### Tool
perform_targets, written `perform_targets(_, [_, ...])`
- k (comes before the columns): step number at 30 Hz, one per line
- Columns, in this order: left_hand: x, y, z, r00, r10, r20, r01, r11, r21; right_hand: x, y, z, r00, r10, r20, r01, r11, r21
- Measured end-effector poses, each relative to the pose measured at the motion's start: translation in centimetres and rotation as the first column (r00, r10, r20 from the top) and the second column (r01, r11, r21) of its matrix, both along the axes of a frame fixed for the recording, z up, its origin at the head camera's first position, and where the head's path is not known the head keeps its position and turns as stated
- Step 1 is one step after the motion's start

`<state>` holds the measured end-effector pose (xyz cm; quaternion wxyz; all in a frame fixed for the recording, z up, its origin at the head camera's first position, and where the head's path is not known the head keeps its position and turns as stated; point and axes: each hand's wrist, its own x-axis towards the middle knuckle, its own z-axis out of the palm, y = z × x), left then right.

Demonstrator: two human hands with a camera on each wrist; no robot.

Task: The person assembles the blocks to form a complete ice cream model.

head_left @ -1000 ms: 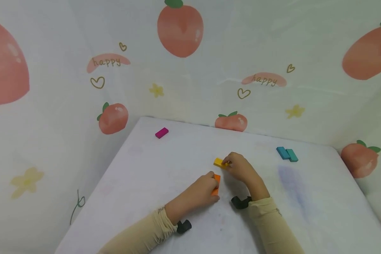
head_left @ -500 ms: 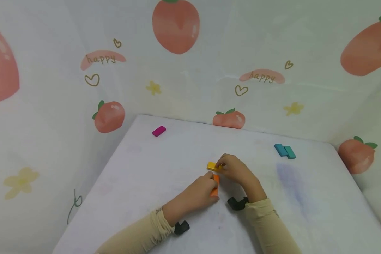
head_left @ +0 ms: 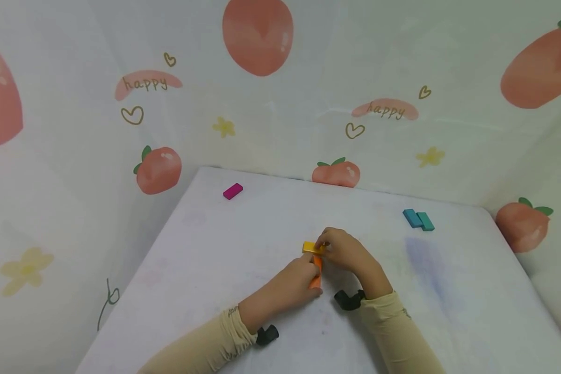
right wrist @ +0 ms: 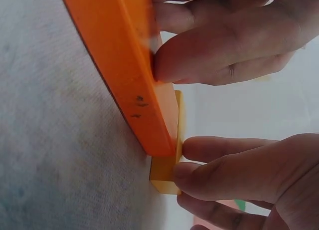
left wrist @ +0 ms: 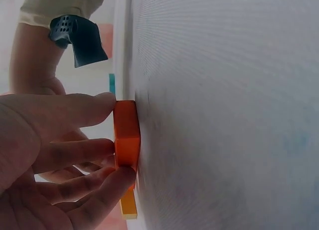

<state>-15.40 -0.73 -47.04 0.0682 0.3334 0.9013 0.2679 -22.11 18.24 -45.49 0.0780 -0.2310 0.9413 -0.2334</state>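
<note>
An orange block (head_left: 315, 281) lies flat on the white table, pointing away from me. My left hand (head_left: 285, 285) holds it, thumb at the near end and fingertips (left wrist: 122, 177) farther along it. Across its far end lies a yellow block (head_left: 309, 247), which my right hand (head_left: 348, 254) pinches at its right part between thumb and fingers. In the right wrist view the orange block's end (right wrist: 162, 140) meets the side of the yellow block (right wrist: 165, 171), seemingly touching, in a T shape. The fingers hide parts of both blocks.
A magenta block (head_left: 232, 191) lies at the table's far left. Toward the far right, a blue block (head_left: 412, 218) and a teal block (head_left: 425, 221) lie side by side. A white curtain printed with peaches (head_left: 258, 36) stands behind the table (head_left: 205, 311).
The right hand has drawn the yellow block left and slightly nearer, up to the orange block's far end. The left hand has kept its hold on the orange block. The head view has shifted slightly.
</note>
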Motion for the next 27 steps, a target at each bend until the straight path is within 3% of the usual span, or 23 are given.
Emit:
perform_targets(9, [-0.17, 0.19, -0.04, 1.0, 0.017, -0.004, -0.017, 1.0, -0.019, 0.37, -0.05, 0.66, 1.0, 0.025, 0.005, -0.025, 1.0, 0.0])
perform_targets(27, [-0.13, 0.05, -0.26, 1.0, 0.013, 0.018, -0.013, 1.0, -0.019, 0.55, 0.04, 0.5, 0.999, 0.048, 0.006, -0.048, 0.999, 0.005])
